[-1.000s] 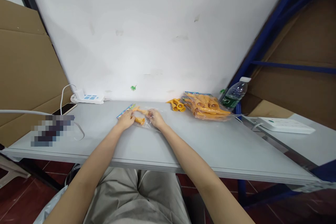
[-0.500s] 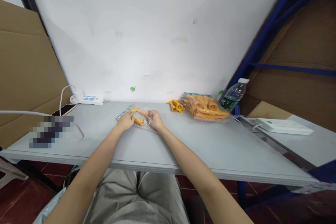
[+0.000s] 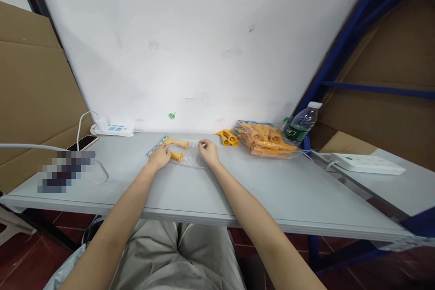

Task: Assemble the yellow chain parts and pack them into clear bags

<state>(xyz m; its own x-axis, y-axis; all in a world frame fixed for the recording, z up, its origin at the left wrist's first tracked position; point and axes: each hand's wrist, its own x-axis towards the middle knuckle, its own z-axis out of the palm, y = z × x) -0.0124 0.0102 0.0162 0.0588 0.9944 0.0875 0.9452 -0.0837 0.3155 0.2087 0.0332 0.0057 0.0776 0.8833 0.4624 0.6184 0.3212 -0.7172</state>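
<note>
A clear plastic bag [image 3: 193, 157] with a colourful printed header lies flat on the grey table in front of me. Two orange horn-shaped plastic pieces, an upper one [image 3: 182, 144] and a lower one [image 3: 177, 157], are in it with their flared ends to the right. My left hand [image 3: 160, 157] is closed over the bag's header end and the narrow part of the pieces. At the bag's right end, my right hand [image 3: 208, 152] pinches the clear edge with thumb and fingers. Part of that edge is hidden by the hand.
Loose orange horn pieces [image 3: 227, 137] lie behind to the right, beside a pile of filled bags [image 3: 265, 139]. A water bottle [image 3: 303, 123] leans near the blue frame. Power strips [image 3: 117, 129] and a phone [image 3: 83, 143] with cables sit at the left.
My right hand has slid right along the bag to its clear end, away from the orange pieces. The bag and my left hand have shifted slightly left.
</note>
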